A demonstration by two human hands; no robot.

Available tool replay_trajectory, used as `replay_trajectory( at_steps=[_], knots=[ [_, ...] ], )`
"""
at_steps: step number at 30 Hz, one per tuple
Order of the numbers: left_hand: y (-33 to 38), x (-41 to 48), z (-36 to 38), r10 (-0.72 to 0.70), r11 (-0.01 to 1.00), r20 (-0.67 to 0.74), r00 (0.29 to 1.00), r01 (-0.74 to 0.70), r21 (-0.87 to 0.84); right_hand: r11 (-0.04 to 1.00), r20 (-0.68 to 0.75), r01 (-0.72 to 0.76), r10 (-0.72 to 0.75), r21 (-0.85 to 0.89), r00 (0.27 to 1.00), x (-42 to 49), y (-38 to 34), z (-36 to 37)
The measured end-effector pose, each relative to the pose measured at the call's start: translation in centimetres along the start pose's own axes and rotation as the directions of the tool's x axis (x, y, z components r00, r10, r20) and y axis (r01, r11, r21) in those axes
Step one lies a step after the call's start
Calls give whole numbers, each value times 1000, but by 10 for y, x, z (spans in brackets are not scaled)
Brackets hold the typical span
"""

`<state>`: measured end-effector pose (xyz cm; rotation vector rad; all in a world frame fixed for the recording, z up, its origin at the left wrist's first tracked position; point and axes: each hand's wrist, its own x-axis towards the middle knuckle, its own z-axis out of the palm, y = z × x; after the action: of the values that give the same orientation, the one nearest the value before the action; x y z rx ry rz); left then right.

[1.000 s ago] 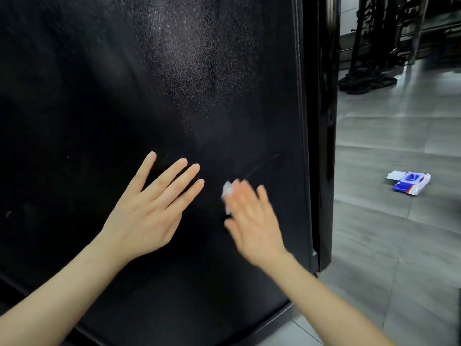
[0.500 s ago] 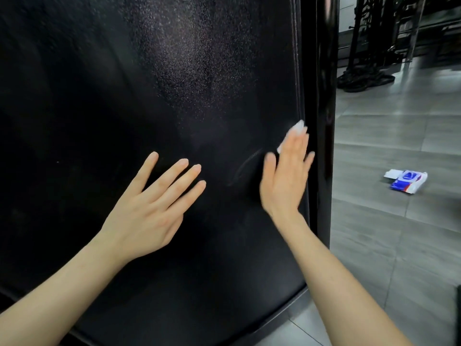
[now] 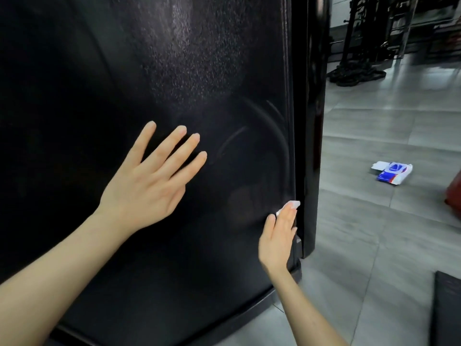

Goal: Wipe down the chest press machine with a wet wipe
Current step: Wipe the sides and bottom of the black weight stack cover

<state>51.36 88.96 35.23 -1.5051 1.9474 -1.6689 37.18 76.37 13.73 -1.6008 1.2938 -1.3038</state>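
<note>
A large black panel of the chest press machine (image 3: 124,71) fills the left and middle of the view. My left hand (image 3: 152,181) lies flat on it with fingers spread and straight. My right hand (image 3: 278,238) presses a white wet wipe (image 3: 291,205) against the panel near its lower right edge, fingers straight; only the wipe's tip shows past my fingertips. Curved damp streaks mark the panel above that hand.
A glossy black post (image 3: 311,121) runs down the panel's right side. A blue and white wipes pack (image 3: 393,173) lies on the grey tiled floor to the right. Dark gym gear (image 3: 356,73) stands at the back right. A black mat edge (image 3: 446,308) and a red object (image 3: 455,193) sit at the right border.
My right hand swept the wipe from the panel's middle up to its right edge, then down along that edge to the lower right. My left hand stayed flat in place.
</note>
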Motion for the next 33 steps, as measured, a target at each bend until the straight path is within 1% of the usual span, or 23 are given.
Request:
replay_trajectory(
  at_steps=[2, 5, 8, 9, 11, 13, 14, 15, 16, 17, 18, 19, 21, 22, 23, 24, 25, 27, 29, 30, 31, 32, 33],
  knots=[
    [5, 0, 0, -36, 999, 8, 999, 36, -12, 1000, 15, 6, -6, -26, 1000, -2, 5, -2],
    [22, -6, -3, -117, 992, 25, 993, 118, -49, 996, 58, 76, -73, -48, 996, 2, 16, -13],
    [48, -24, -6, -158, 982, 91, 983, 166, -90, 990, 97, 129, -124, -51, 988, 17, 32, -26],
    [57, -33, -7, -176, 977, 113, 978, 188, -105, 992, 65, 121, -118, -36, 991, 22, 36, -27],
    [73, -56, -8, -223, 962, 155, 962, 243, -122, 997, -96, 67, -63, 44, 993, 28, 35, -20],
    [89, -80, -8, -261, 949, 202, 944, 289, -125, 992, -234, 91, -69, 85, 970, 18, 21, -9],
    [97, -92, -8, -273, 943, 230, 934, 307, -126, 987, -256, 141, -118, 77, 959, 6, 12, 1],
    [104, -103, -8, -282, 938, 259, 924, 323, -128, 976, -246, 209, -189, 59, 951, -12, 2, 12],
    [110, -113, -8, -290, 933, 285, 914, 337, -130, 955, -183, 293, -280, 48, 942, -34, -10, 23],
    [114, -121, -8, -296, 928, 309, 904, 349, -132, 918, -75, 396, -393, 32, 916, -58, -18, 34],
    [118, -127, -9, -299, 924, 329, 896, 358, -134, 860, 56, 510, -510, 18, 858, -82, -23, 41],
    [120, -133, -9, -301, 921, 348, 888, 366, -136, 792, 173, 610, -604, 20, 778, -98, -23, 45],
    [120, -143, -12, -319, 911, 376, 870, 390, -131, 635, 281, 772, -740, -6, 611, -94, -11, 39],
    [119, -148, -13, -332, 906, 382, 862, 404, -124, 547, 299, 833, -783, -86, 545, -77, -4, 32],
    [119, -154, -13, -347, 900, 387, 854, 419, -119, 482, 309, 858, -800, -180, 514, -56, 0, 24],
    [119, -159, -14, -363, 892, 392, 845, 437, -116, 485, 293, 844, -793, -228, 535, -35, 0, 16],
    [119, -164, -14, -381, 882, 395, 836, 456, -115, 551, 260, 804, -761, -225, 594, -15, -5, 7],
    [122, -172, -14, -411, 867, 394, 822, 486, -109, 692, 152, 709, -693, -134, 705, 9, -19, -1],
    [127, -176, -13, -442, 847, 403, 801, 520, -105, 793, -1, 607, -608, -55, 794, 8, -35, 9],
    [130, -177, -13, -459, 836, 406, 790, 539, -105, 828, -48, 559, -560, -34, 827, -1, -45, 17],
    [132, -177, -12, -474, 826, 407, 781, 555, -103, 838, -50, 544, -545, -28, 837, -14, -53, 24],
    [133, -177, -12, -485, 819, 407, 774, 565, -100, 805, -7, 590, -591, -59, 806, -31, -56, 32],
    [134, -177, -11, -489, 815, 408, 771, 570, -100, 728, 78, 676, -671, -116, 737, -48, -53, 40]
  ],
)
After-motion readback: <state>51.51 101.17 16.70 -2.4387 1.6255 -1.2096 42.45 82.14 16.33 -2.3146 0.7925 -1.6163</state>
